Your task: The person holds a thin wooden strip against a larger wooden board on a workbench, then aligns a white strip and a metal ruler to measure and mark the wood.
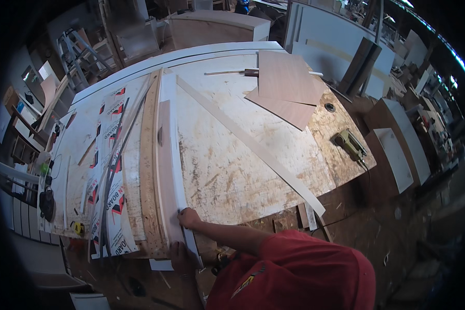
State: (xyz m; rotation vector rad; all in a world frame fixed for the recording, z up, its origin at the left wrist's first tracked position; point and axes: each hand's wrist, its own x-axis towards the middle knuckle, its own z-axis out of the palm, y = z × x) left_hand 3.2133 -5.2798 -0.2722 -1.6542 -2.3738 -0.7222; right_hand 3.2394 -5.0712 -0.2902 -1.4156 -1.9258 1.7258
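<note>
My right hand [188, 217], its fingers closed on a small thin object [179, 211] too small to identify, is at the right edge of a long narrow wood-faced strip [168, 162]. Nearer my body, my left hand [180, 257] lies at the near end of this strip; its fingers are dark and partly hidden. The strip lies lengthwise on a white board [174, 128], whose edge shows along its right side. To its left runs a long light-brown wooden board [150, 155] with small marks on its face.
A pale strip [252, 143] crosses the worktable [232, 186] diagonally. Thin plywood pieces [283, 77] lie at the far right, a green corded power tool [349, 144] near the right corner. Dark edging strips [114, 166], a yellow tape measure [77, 228] and another power tool [47, 203] lie left.
</note>
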